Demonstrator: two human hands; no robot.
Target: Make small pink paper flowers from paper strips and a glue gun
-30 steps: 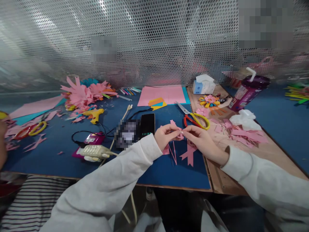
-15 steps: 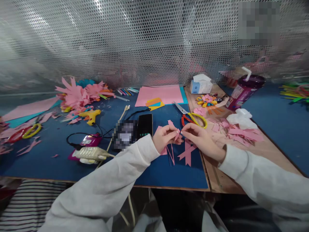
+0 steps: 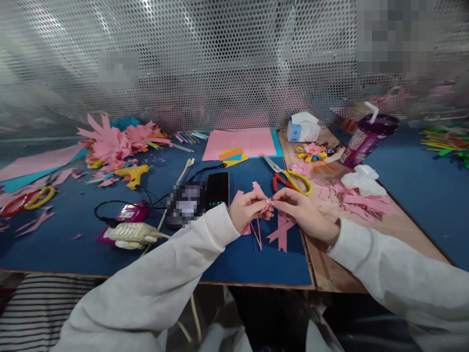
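My left hand [image 3: 246, 211] is closed, pinching a small piece of pink paper [image 3: 267, 205] between thumb and fingers. Against it, from the right, comes my right hand [image 3: 307, 214], its thumb and forefinger pressed together at the paper's edge. The fingertips hide most of the piece. Just below the hands, crossed pink paper strips [image 3: 282, 235] lie on the blue table top, beside a thin folded pink strip [image 3: 258, 234]. Scissors with red and yellow handles [image 3: 298, 181] rest partly open behind my right hand.
To the left are a phone [image 3: 217, 188], a yellow glue gun [image 3: 135, 175], a power strip [image 3: 134, 233] and pink paper flowers [image 3: 113, 142]. Pink sheets [image 3: 240, 143] lie at the back. On the right are a tissue box [image 3: 303, 128], purple cup [image 3: 370, 139] and pink scraps [image 3: 362, 203].
My right fingertips have closed in on the pink paper, and the two hands now meet at it. The whole view has shifted slightly.
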